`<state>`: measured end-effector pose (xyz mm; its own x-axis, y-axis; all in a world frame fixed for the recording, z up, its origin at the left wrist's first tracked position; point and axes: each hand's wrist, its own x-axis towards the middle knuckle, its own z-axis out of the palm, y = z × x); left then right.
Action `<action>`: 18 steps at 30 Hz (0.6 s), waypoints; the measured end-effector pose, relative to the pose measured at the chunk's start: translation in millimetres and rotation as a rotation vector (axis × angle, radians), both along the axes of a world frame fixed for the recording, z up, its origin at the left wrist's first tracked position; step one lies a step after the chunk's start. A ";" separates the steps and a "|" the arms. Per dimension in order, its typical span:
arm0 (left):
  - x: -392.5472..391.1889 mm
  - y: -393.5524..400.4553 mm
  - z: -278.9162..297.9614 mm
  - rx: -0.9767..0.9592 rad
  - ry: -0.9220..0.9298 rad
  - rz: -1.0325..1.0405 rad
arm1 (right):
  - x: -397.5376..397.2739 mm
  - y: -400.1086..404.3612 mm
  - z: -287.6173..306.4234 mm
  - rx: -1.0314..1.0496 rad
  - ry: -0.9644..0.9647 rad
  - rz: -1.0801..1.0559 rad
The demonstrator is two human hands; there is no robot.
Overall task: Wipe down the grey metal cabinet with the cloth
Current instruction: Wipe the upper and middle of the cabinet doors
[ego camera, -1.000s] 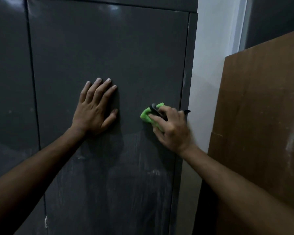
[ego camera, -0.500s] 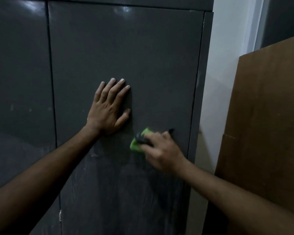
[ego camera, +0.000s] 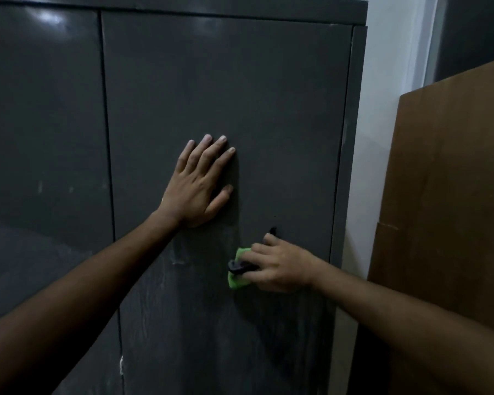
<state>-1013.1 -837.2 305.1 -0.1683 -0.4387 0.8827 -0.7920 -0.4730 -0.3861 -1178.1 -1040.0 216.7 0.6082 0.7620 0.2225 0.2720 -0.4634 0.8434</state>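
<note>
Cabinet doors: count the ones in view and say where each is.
2. The right door is under both hands; the left door runs off the frame's left edge. More could be beyond it.

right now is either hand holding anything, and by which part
The right hand grips the green cloth by its right side, with a small black object, against the cabinet door. The left hand lies flat, holding nothing.

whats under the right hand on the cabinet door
A green cloth and a small black object show under the right hand, against the grey cabinet door. The hand covers the rest.
</note>
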 end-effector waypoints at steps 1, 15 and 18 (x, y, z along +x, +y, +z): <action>2.1 5.1 1.3 0.027 -0.011 -0.009 | 2.3 -0.2 12.6 0.037 -0.053 -0.003; 77.7 119.8 -27.0 0.104 -0.080 0.042 | 43.7 53.3 9.4 0.544 -0.503 -0.048; 88.1 136.4 -33.0 0.105 -0.088 0.037 | 58.8 78.4 -9.3 0.883 -0.704 -0.088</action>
